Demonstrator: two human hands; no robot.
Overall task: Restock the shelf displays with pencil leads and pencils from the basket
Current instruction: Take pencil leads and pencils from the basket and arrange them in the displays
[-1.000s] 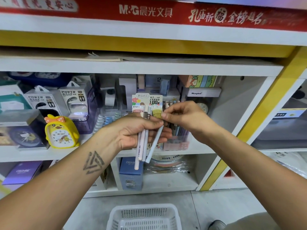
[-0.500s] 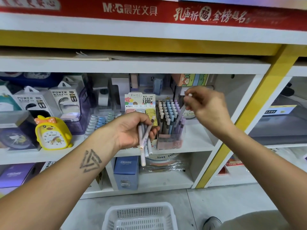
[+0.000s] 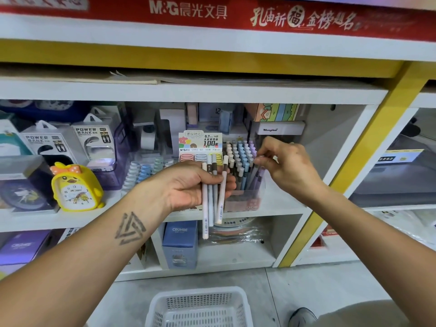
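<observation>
While gripped upright: pencils (image 3: 213, 197) in left hand (image 3: 188, 185).

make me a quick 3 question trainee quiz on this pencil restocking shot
1. True or false: the left hand holds a bunch of pencils.
2. Where is the right hand placing its pencil? A) the white basket B) the clear pencil display box C) beside the yellow duck clock
3. Fill in: the basket sits on the ____, below the shelves.

Key: 1 true. 2 B, its fingers pinch a pencil at the box's right side. 3 floor.
</observation>
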